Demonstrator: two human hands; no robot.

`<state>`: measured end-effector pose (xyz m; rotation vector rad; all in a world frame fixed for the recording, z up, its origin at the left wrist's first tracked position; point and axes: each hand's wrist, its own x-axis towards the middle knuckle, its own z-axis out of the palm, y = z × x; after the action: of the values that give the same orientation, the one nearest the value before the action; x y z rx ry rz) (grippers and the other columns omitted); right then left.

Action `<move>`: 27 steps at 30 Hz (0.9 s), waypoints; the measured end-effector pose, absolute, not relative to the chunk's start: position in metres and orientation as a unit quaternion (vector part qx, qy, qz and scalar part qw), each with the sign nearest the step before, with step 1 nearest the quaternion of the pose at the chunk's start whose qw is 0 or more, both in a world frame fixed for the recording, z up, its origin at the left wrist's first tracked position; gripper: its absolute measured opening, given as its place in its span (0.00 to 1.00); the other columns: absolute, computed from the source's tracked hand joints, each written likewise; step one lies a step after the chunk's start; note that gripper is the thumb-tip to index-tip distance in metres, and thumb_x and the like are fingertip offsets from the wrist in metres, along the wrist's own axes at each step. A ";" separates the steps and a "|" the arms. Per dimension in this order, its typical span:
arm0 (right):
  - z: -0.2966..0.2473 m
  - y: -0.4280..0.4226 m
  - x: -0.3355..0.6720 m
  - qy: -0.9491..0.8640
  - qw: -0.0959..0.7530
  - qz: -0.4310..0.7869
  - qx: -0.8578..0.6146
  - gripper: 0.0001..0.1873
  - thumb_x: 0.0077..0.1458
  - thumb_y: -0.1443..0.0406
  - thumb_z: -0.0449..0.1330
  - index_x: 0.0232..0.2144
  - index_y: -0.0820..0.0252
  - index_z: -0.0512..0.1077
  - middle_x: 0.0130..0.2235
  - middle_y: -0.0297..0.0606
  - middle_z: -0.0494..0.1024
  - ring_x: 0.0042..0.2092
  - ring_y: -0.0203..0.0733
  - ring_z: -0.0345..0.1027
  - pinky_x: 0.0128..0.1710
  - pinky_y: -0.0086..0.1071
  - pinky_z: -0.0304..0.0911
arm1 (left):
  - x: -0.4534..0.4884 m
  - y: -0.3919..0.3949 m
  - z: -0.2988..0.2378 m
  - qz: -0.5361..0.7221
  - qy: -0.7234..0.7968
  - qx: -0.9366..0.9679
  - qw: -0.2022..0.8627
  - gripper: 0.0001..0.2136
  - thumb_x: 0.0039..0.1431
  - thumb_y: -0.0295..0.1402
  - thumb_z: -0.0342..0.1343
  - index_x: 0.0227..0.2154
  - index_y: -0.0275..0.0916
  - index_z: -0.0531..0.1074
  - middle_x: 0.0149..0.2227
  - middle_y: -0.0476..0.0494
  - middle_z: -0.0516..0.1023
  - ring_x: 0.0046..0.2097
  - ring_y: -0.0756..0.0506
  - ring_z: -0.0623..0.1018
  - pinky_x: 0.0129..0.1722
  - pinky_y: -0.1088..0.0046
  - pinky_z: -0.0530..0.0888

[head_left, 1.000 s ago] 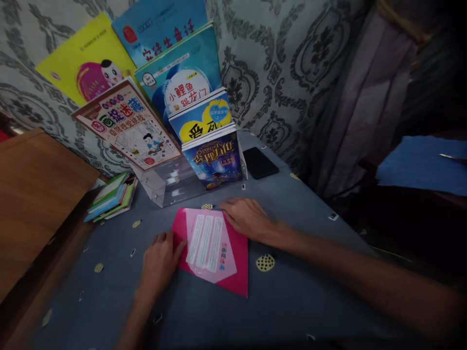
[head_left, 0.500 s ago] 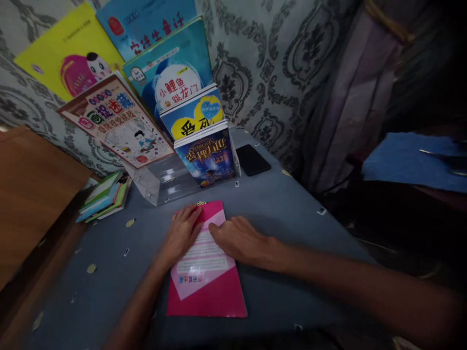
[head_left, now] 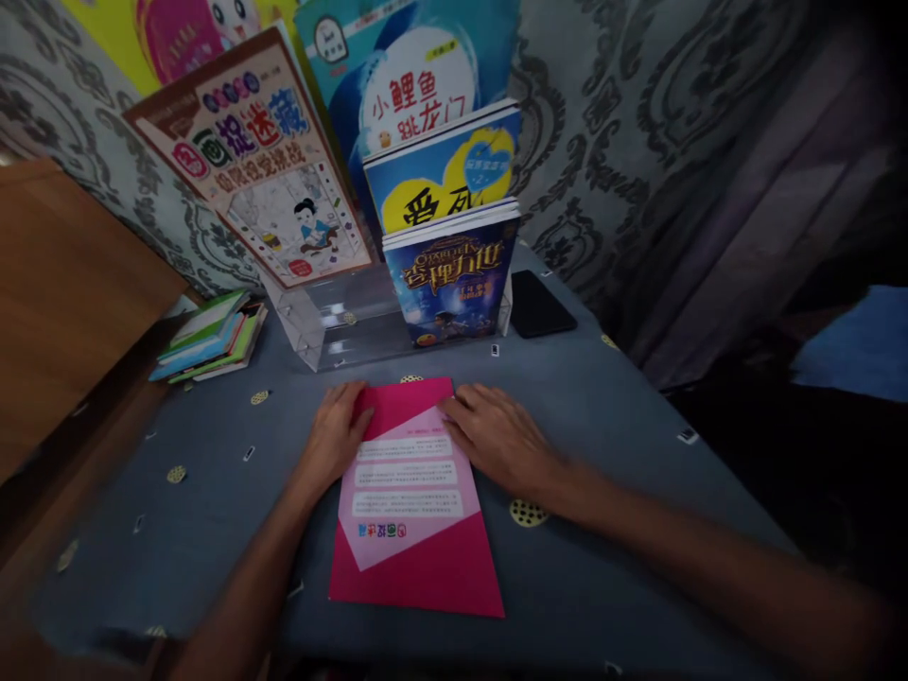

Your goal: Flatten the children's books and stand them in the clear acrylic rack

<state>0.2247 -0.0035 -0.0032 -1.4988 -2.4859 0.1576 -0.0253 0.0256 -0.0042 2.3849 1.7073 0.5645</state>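
A pink book (head_left: 418, 577) lies flat on the cloth-covered table, its back cover with text panels facing up and its print upside down to me. At its upper left edge my left hand (head_left: 333, 435) grips the book, the thumb on the cover and the fingers along the side. My right hand (head_left: 497, 435) holds the upper right edge, with thumb and fingertips touching the cover. The undersides of the fingers are hidden on both hands.
Beyond the book stands a clear acrylic rack (head_left: 333, 326) with several picture books, among them a blue one (head_left: 450, 274) in front. A black phone (head_left: 543, 305) lies right of it. Stacked books (head_left: 209, 340) sit at the left, near a wooden panel (head_left: 71, 293).
My hands have moved apart from the book's upper middle to its two side edges. The camera view has come closer to the rack.
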 end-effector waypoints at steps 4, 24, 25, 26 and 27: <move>-0.013 0.002 0.227 -0.855 0.152 0.041 -0.494 0.11 0.67 0.67 0.52 0.39 0.61 0.75 0.39 0.44 0.75 0.41 0.47 0.68 0.41 0.38 0.62 | -0.028 0.027 -0.002 0.176 0.589 0.784 0.086 0.18 0.64 0.30 0.53 0.55 0.36 0.70 0.54 0.38 0.78 0.56 0.40 0.75 0.58 0.58 0.72; -0.032 0.021 0.198 -0.916 0.201 0.103 -0.331 0.26 0.68 0.61 0.51 0.64 0.66 0.64 0.67 0.52 0.65 0.69 0.52 0.54 0.69 0.56 0.50 | 0.006 -0.008 -0.020 0.015 0.556 0.823 -0.114 0.23 0.64 0.22 0.44 0.61 0.35 0.64 0.64 0.31 0.69 0.65 0.33 0.67 0.62 0.47 0.65; -0.031 0.022 0.199 -0.916 0.193 0.116 -0.333 0.27 0.68 0.61 0.51 0.65 0.66 0.63 0.67 0.52 0.65 0.70 0.52 0.54 0.69 0.56 0.49 | 0.007 -0.008 -0.020 0.011 0.556 0.823 -0.114 0.23 0.64 0.22 0.43 0.62 0.36 0.63 0.64 0.32 0.68 0.65 0.32 0.67 0.62 0.47 0.65; -0.030 0.023 0.200 -0.915 0.186 0.125 -0.335 0.27 0.69 0.60 0.51 0.65 0.66 0.63 0.67 0.53 0.65 0.70 0.52 0.54 0.70 0.56 0.48 | 0.007 -0.007 -0.020 0.006 0.556 0.824 -0.112 0.24 0.64 0.22 0.43 0.62 0.36 0.63 0.64 0.31 0.68 0.65 0.32 0.67 0.61 0.47 0.66; -0.029 0.023 0.200 -0.915 0.180 0.131 -0.335 0.28 0.69 0.60 0.51 0.66 0.67 0.62 0.67 0.53 0.64 0.70 0.52 0.53 0.70 0.56 0.48 | 0.008 -0.007 -0.020 0.001 0.557 0.824 -0.107 0.24 0.64 0.22 0.43 0.63 0.36 0.63 0.64 0.31 0.68 0.65 0.32 0.67 0.61 0.47 0.66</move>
<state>0.2002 0.0232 -0.0289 -0.9472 -2.5858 0.3712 0.0076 -0.0070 -0.0198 2.7814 1.8790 0.0049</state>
